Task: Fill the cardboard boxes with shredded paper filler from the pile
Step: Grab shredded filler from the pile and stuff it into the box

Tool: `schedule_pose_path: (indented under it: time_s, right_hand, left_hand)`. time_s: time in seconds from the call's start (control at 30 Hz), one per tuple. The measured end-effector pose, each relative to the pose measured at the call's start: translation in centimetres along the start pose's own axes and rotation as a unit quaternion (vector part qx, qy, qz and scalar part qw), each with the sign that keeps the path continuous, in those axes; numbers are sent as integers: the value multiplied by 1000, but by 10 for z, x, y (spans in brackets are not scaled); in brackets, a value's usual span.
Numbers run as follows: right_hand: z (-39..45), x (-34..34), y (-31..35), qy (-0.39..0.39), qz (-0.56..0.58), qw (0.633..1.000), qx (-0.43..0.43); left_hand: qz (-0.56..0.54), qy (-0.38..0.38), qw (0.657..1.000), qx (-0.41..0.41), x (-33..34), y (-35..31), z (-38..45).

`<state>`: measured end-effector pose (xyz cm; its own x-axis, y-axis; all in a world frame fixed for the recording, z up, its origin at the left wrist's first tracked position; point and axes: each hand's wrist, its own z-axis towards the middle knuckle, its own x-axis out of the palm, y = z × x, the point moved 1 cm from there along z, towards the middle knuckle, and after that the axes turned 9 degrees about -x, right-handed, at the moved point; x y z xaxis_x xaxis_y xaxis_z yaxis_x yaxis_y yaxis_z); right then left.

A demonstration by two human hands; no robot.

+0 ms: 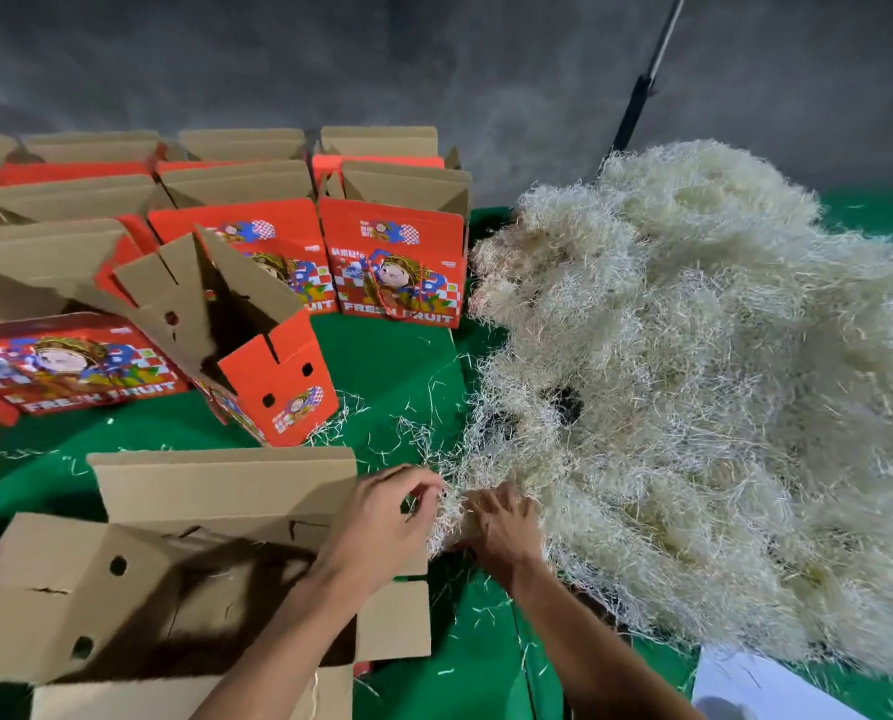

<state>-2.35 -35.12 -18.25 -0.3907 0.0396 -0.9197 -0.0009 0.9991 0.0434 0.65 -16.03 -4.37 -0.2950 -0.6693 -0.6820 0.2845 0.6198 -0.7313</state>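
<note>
A big heap of pale shredded paper filler (pixel 693 387) covers the right half of the green table. An open cardboard box (pixel 137 589) stands at the near left, flaps spread, its inside in shadow. My left hand (pixel 382 517) reaches across the box's right flap and pinches strands at the near-left edge of the heap. My right hand (pixel 501 527) lies just to its right, fingers dug into the same clump of filler, partly hidden by the strands.
A red "Fresh Fruit" box (pixel 272 376) lies tipped over, open, in the middle. Several more red boxes (pixel 392 262) stand in rows at the back left. A white sheet (pixel 756 688) lies at the bottom right. A dark pole (pixel 636 106) leans behind the heap.
</note>
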Motion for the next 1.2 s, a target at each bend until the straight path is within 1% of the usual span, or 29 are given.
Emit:
schedule_pose_path:
  time_s: [0.07,0.1,0.13,0.2,0.23,0.3,0.37,0.43,0.47,0.5,0.57,0.63,0.7,0.77,0.8,0.83,0.87,0.9,0.93,0.97,1.0,1.03,1.07,1.1,1.13,1.2]
  right_hand:
    - [3,-4,-5,3,6,1000,11]
    - [6,-11,-8,-10,27,999,18]
    - [7,-21,-11,-44,74,996,32]
    - [8,-56,-20,-119,185,974,52]
    - [8,-78,-26,-147,219,963,52]
    - [1,-125,-36,-196,250,948,26]
    - [-12,-166,-47,-245,331,911,4]
    - [-29,-200,-53,-276,429,860,-8]
    - [-36,-214,-54,-291,466,835,-11]
    - [-42,-226,-53,-309,484,819,-15]
    - [-49,-245,-49,-332,505,796,-28]
    - [-56,-262,-42,-335,522,783,-44]
    - [-64,-275,-35,-338,519,783,-62]
    - [-72,-287,-28,-349,505,784,-93]
    - [-76,-291,-23,-350,499,784,-114]
    - [-81,-295,-19,-333,501,786,-143]
    - [-85,-298,-13,-312,500,791,-164]
    - [-88,-298,-12,-302,487,802,-168]
    - [-90,-295,-13,-311,466,816,-147]
    - [-92,-290,-19,-342,447,818,-123]
    - [-94,-283,-25,-379,430,812,-111]
    - [-97,-277,-31,-403,416,807,-116]
    - [-101,-270,-36,-399,407,812,-127]
    - [-100,-259,-40,-376,408,821,-135]
    - [-97,-249,-41,-336,412,836,-133]
    - [-83,-228,-35,-258,423,863,-100]
  left_hand:
    - [-19,-9,1000,-16,2,1,2]
    - [-25,-13,999,-27,2,1,3]
    - [-38,-15,998,-41,3,-1,4]
    - [-80,-28,995,-53,4,-7,10]
    - [-96,-43,993,-46,3,-12,14]
    - [-94,-76,992,-29,1,-20,25]
    - [-101,-104,988,-43,0,-31,38]
    - [-169,-86,976,-106,-5,-46,47]
    - [-213,-71,964,-140,-8,-56,51]
    - [-254,-51,952,-166,-11,-63,54]
    - [-293,8,934,-206,-19,-78,60]
    - [-290,68,932,-207,-22,-90,63]
    - [-259,109,943,-178,-22,-107,63]
    - [-272,144,936,-170,-22,-122,64]
    - [-340,148,911,-181,-21,-129,66]
    - [-450,120,858,-216,-19,-135,70]
    - [-529,80,805,-257,-17,-139,75]
    - [-567,33,771,-287,-17,-140,80]
    - [-561,7,763,-320,-18,-140,84]
    - [-540,-15,769,-341,-20,-140,88]
    - [-516,-16,789,-332,-22,-139,93]
    - [-514,-3,794,-325,-28,-139,95]
    - [-527,22,787,-320,-35,-141,94]
    - [-540,34,780,-314,-41,-142,95]
    - [-564,38,765,-307,-43,-142,96]
    - [-618,43,721,-310,-42,-148,95]
